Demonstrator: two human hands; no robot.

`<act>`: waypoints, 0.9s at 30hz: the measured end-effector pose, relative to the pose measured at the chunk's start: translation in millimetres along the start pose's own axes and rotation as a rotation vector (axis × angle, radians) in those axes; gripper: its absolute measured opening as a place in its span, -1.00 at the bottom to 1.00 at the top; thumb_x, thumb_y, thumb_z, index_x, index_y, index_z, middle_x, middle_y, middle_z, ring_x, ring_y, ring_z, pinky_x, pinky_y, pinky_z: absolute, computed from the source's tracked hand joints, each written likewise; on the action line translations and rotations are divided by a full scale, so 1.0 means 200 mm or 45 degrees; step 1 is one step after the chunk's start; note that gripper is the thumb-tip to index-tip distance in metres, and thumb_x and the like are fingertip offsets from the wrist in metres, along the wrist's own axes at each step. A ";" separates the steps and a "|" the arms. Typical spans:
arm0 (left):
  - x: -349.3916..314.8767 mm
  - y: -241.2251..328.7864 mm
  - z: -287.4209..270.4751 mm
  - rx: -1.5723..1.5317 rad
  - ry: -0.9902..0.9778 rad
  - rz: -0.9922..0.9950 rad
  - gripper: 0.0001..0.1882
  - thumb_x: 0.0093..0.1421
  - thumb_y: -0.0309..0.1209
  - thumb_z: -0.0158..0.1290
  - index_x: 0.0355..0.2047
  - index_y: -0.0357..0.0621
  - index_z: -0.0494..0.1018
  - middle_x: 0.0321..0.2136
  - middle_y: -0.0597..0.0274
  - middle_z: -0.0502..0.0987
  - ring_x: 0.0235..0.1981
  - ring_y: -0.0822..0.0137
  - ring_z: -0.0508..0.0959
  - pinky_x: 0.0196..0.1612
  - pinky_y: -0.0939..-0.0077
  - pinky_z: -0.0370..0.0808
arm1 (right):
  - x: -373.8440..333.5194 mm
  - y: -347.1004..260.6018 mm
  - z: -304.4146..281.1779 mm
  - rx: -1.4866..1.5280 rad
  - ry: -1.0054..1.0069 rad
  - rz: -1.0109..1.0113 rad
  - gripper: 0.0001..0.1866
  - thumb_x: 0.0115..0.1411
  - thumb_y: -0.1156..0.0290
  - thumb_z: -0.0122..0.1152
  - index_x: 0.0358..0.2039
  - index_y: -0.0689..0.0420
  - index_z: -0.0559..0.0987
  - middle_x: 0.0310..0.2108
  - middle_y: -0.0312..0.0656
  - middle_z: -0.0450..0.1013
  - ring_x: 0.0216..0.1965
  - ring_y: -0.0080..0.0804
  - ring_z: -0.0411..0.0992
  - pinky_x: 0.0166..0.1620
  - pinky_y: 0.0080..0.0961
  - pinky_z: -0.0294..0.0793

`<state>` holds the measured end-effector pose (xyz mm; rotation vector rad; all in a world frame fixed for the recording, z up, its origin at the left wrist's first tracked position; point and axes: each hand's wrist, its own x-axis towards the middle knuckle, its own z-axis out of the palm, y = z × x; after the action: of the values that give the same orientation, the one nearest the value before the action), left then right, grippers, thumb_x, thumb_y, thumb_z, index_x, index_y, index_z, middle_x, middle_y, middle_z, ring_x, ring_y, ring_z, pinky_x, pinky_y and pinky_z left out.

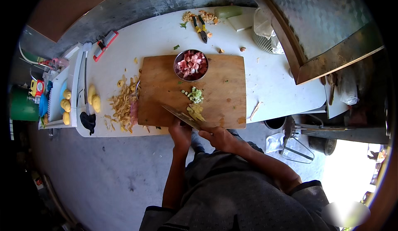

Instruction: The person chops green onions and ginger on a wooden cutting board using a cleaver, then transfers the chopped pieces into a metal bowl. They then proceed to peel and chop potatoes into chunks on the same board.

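Observation:
My right hand (219, 138) grips the handle of a kitchen knife (179, 115), its blade slanting up to the left over the near edge of a wooden cutting board (159, 79). Just below the blade is my left hand (180, 134), at the board's front edge; the blade hides its fingers. Beside the blade lies a small heap of pale yellow slices (195, 112). Chopped green and white scallion (194, 94) sits right behind them. At the board's far side stands a round metal bowl (175, 74) filled with raw pink meat chunks (191, 64).
Yellowish peelings (121, 100) spread left of the board, with potatoes (96, 103) and a black cloth-like item (88, 122) farther left. Pliers (202, 31) lie at the back of the white table (282, 85). A framed glass panel (315, 19) juts in at right.

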<state>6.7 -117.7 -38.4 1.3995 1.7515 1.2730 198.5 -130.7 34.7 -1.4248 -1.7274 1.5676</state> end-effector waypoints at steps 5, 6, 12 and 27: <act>0.03 -0.14 -0.07 0.174 0.126 0.112 -0.88 0.17 -0.60 0.34 -0.28 -0.30 0.66 -0.44 0.25 0.69 -0.43 0.48 0.63 -0.34 0.51 0.58 | -0.11 -0.02 -0.10 -0.012 -0.009 -0.054 -0.59 0.49 0.04 0.20 -0.05 0.18 0.67 -0.21 0.24 0.60 -0.03 0.23 0.58 0.01 -0.01 0.53; 0.03 -0.17 -0.09 0.141 0.139 0.056 -0.89 0.16 -0.61 0.34 -0.30 -0.30 0.66 -0.44 0.25 0.69 -0.42 0.49 0.63 -0.33 0.51 0.58 | -0.12 0.01 -0.11 -0.060 -0.033 -0.067 -0.60 0.50 0.08 0.20 0.01 0.19 0.65 -0.22 0.19 0.60 -0.10 0.15 0.58 -0.02 -0.05 0.53; 0.13 -0.15 -0.33 -0.041 0.400 0.017 -0.91 0.16 -0.67 0.27 -0.33 -0.26 0.64 -0.47 0.29 0.65 -0.45 0.50 0.61 -0.31 0.56 0.56 | -0.18 -0.06 -0.23 -0.373 -0.237 0.016 -0.48 0.47 0.05 0.26 0.23 0.17 0.57 -0.23 0.07 0.65 -0.23 0.10 0.64 -0.03 -0.11 0.59; 0.22 0.67 -0.04 -1.060 -0.153 -0.087 -0.83 0.25 -0.73 0.28 -0.16 -0.36 0.60 -0.24 0.19 0.69 -0.23 0.47 0.66 -0.11 0.61 0.59 | -0.01 0.17 -0.40 -0.797 0.044 -0.356 -0.35 0.31 0.13 0.41 0.37 0.04 0.50 -0.24 0.07 0.68 -0.22 0.10 0.67 -0.10 -0.06 0.66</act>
<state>43.3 -77.8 92.9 0.8866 0.9710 1.5757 278.6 -98.7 27.4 -1.3651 -2.3987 0.8829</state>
